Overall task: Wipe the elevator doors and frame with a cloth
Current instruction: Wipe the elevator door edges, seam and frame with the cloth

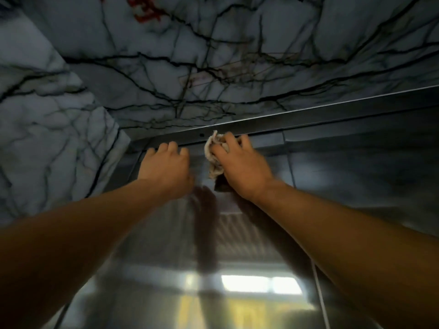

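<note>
Overhead, right hand (240,165): fingers curled and clamped on one crumpled pale cloth (215,154), pressed to the top edge of the steel elevator door (237,257) just under the frame's top bar (308,118). Left hand (167,166): one, empty, fingers slightly spread and bent, tips on that bar, just left of the cloth. Two bare forearms reach up from the near side. Dark-veined marble wall (166,55) above and to the left
</note>
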The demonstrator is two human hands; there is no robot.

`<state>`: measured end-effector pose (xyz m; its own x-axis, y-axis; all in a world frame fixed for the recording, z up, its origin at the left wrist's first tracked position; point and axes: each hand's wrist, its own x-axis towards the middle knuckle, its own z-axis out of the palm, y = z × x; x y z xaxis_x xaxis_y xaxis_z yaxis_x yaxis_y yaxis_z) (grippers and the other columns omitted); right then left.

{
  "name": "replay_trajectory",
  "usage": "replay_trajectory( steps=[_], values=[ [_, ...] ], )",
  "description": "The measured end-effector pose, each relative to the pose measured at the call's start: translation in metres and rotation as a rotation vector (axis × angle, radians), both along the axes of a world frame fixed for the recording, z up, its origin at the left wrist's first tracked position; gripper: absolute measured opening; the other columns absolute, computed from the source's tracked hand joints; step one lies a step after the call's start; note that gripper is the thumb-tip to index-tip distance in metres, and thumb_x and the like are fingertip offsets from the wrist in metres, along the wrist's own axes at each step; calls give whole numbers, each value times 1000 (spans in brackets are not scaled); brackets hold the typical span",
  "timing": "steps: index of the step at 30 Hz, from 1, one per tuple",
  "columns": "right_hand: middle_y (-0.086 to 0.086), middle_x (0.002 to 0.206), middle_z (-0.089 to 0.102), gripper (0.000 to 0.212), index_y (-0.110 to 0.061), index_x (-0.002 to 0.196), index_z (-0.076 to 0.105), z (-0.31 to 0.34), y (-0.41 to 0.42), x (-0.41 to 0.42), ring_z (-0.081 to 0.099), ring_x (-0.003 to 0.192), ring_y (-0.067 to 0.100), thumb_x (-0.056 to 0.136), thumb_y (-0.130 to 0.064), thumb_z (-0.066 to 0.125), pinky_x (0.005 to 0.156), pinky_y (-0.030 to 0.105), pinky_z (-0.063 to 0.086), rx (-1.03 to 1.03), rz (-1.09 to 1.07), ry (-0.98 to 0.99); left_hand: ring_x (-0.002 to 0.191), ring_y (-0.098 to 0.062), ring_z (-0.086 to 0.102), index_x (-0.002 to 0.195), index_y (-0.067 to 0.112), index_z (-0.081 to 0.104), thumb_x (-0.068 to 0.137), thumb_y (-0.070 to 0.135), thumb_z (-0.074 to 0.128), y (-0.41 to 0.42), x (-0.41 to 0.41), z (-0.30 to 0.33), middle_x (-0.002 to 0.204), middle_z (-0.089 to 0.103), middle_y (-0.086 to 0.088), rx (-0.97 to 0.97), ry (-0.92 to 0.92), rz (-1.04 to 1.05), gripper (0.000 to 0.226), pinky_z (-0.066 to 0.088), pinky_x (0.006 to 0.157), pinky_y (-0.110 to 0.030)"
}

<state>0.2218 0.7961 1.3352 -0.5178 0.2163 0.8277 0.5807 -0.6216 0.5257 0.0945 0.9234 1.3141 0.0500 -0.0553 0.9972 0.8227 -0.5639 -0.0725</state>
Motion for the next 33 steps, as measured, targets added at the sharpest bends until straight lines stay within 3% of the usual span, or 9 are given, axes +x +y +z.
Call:
replay_trajectory(
  steps=[7, 11, 17, 23, 27, 33],
  values=[
    [0, 145, 37, 52, -29, 137, 44, 51, 81, -48, 39, 120, 28, 88, -18, 59, 69, 34, 47, -35, 3, -242, 134, -30, 34, 131, 10, 49, 81, 47, 62, 119, -22, 5, 136, 47, -12, -52, 74, 83, 63, 29, 113, -43],
    [1, 141, 37, 45, -30, 136, 47, 68, 133, -66, 37, 121, 26, 93, -19, 54, 67, 32, 38, -64, 26, -233, 126, -30, 39, 120, 10, 57, 78, 36, 63, 162, -42, 6, 124, 50, -11, -47, 71, 156, 50, 32, 110, -39],
    [3, 131, 40, 41, -32, 134, 48, 83, 210, -93, 39, 116, 26, 94, -22, 51, 78, 39, 48, -135, 73, -212, 129, -41, 34, 127, 9, 60, 81, 37, 44, 192, -48, 4, 132, 48, -20, 133, 148, 394, 57, 21, 114, -50],
    [6, 128, 45, 38, -18, 129, 49, 82, 267, -113, 40, 114, 30, 92, -21, 57, 76, 39, 47, -8, 232, -43, 132, -38, 33, 132, 9, 54, 84, 39, 50, 199, -49, 7, 142, 41, -22, 153, 101, 376, 57, 20, 117, -49],
    [9, 128, 45, 45, -11, 134, 46, 90, 272, -117, 40, 116, 33, 93, -24, 56, 77, 41, 47, 43, 165, -5, 131, -38, 34, 133, 8, 52, 84, 42, 52, 201, -49, 8, 141, 41, -21, 158, 96, 385, 60, 22, 115, -49],
    [12, 130, 40, 25, -7, 117, 58, 89, 275, -124, 39, 114, 36, 94, -12, 49, 80, 45, 47, 118, 104, -5, 121, -37, 41, 123, 10, 58, 85, 40, 50, 203, -51, 8, 126, 50, -17, 204, 83, 336, 49, 27, 110, -47]
  ],
)
